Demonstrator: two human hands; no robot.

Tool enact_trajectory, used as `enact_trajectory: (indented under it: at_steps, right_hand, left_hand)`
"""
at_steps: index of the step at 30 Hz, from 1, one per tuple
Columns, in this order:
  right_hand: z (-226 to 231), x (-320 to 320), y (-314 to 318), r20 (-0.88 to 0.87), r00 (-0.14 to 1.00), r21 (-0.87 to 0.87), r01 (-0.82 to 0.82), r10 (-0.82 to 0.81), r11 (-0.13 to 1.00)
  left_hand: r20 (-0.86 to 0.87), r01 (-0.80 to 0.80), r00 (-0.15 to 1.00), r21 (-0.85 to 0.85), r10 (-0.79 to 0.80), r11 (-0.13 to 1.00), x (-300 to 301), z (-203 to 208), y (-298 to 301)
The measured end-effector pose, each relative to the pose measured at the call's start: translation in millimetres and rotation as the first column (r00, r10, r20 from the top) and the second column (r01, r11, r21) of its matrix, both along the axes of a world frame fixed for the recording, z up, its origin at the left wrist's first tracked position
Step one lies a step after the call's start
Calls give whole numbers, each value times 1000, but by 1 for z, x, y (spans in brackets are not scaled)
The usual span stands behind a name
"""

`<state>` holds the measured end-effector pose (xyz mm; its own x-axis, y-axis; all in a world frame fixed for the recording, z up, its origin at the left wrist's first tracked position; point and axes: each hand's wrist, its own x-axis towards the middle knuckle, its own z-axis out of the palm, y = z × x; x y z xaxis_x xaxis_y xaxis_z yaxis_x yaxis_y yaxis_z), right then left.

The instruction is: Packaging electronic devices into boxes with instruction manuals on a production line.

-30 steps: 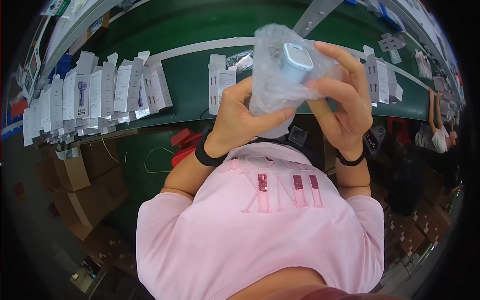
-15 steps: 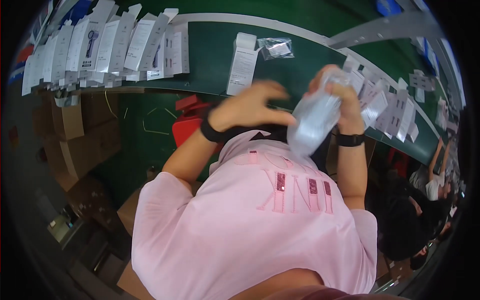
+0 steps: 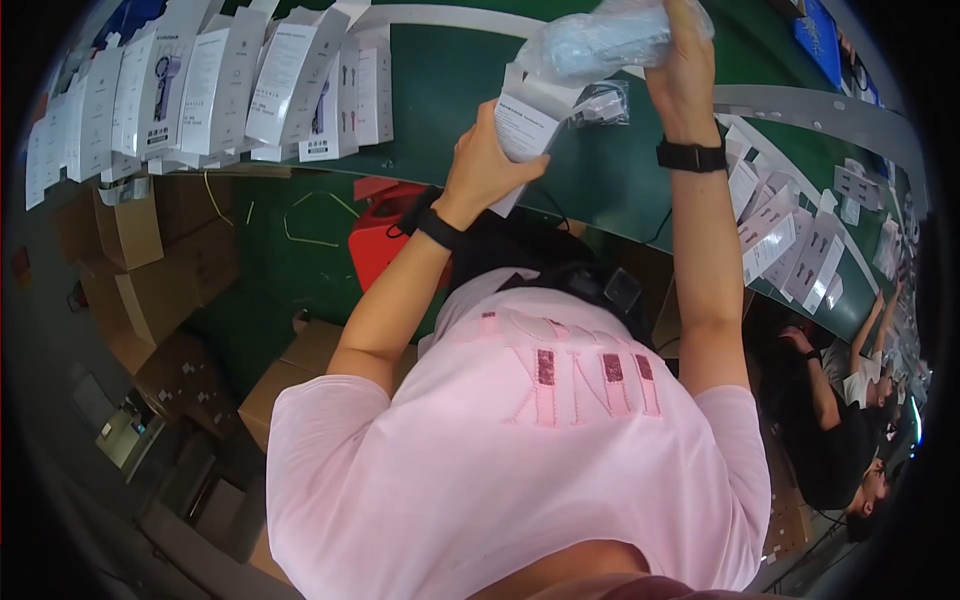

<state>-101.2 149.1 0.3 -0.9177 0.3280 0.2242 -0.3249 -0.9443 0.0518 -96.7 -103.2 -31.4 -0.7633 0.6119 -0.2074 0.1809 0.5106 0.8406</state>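
My left hand (image 3: 492,165) is wrapped round a white printed carton (image 3: 526,126), which tilts over the near edge of the green table with its flaps up. In my right hand (image 3: 688,75) is a pale blue object in a clear plastic bag (image 3: 610,42). Its far end hangs right at the carton's open top; whether it has entered cannot be made out. What the blue object is, the cloudy plastic hides. Behind the carton a small clear plastic packet (image 3: 604,103) lies on the table.
Several white cartons with raised flaps (image 3: 215,85) stand in a row at the left of the table (image 3: 430,85); more cartons (image 3: 790,235) stand at the right. A metal bar (image 3: 790,100) crosses there. Below are a red stool (image 3: 380,245) and brown boxes (image 3: 150,290). People (image 3: 840,430) work at far right.
My left hand has taken hold of the carton and tilted it. The bagged blue object has moved from in front of my chest, up and away, to the carton's open top.
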Motion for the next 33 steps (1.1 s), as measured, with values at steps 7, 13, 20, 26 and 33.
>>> enact_trajectory:
  at_steps: [7,13,20,26,33]
  right_hand:
    - [69,27,-31,551,771,789,-356,-320,502]
    - [116,75,-51,287,934,805,-355,-213,-475]
    - [77,82,-58,580,814,738,-507,34,-446]
    - [-53,47,22,155,479,427,-821,-864,-379]
    - [-163,73,-19,175,434,668,-712,-884,-217]
  left_hand:
    - [-17,-64,997,231,70,971,43,80,4]
    - [63,-116,993,292,102,949,58,95,-12]
    - [891,-152,357,352,-281,924,21,37,-60]
    - [556,-223,825,485,-101,846,16,58,-75]
    - [376,-184,926,535,-38,824,6,68,-54]
